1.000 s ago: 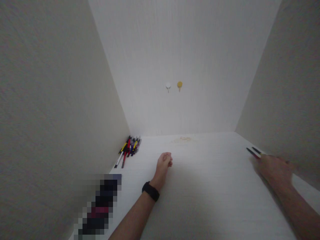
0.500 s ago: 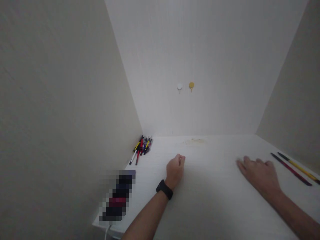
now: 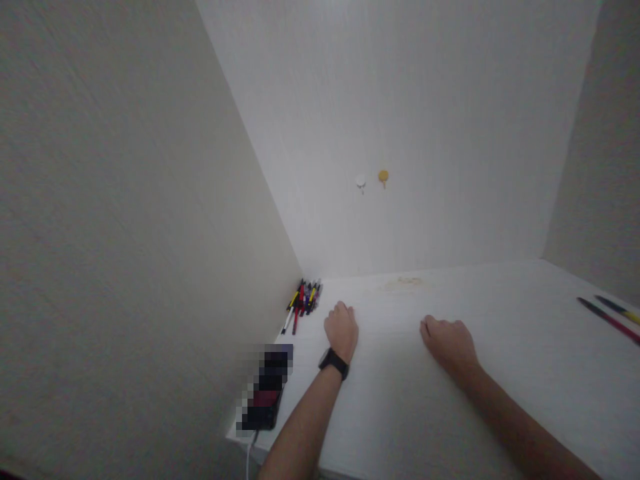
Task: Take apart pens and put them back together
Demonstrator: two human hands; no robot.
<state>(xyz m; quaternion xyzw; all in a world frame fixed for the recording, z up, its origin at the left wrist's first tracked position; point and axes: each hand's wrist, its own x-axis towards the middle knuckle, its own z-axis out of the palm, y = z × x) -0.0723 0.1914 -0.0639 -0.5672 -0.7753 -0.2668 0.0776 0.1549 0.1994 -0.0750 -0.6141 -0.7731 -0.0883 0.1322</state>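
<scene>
My left hand (image 3: 341,331), with a black watch (image 3: 334,362) on the wrist, is held closed over the white desk (image 3: 390,407). Its fingers curl under, and nothing sticks out of them. Ahead and to its left, a bunch of pens (image 3: 302,303) in red, yellow, white, black and blue lies in the back left corner. My right hand (image 3: 449,343) is also closed, knuckles up, farther right on the desk, with no object visible in it. At the right edge lie a red and black pen (image 3: 610,320) and a yellow and black pen (image 3: 620,309), both partly out of view.
A pixelated dark phone-like object (image 3: 270,387) lies near the front left edge with a white cable (image 3: 249,457). Walls (image 3: 150,233) enclose the desk on the left, back and right. A white hook (image 3: 361,181) and a yellow hook (image 3: 383,176) are on the back wall.
My right hand has moved left, away from the two pens at the right, and its fingers have drawn in. My left hand has shifted slightly toward the pen bunch. The view has turned.
</scene>
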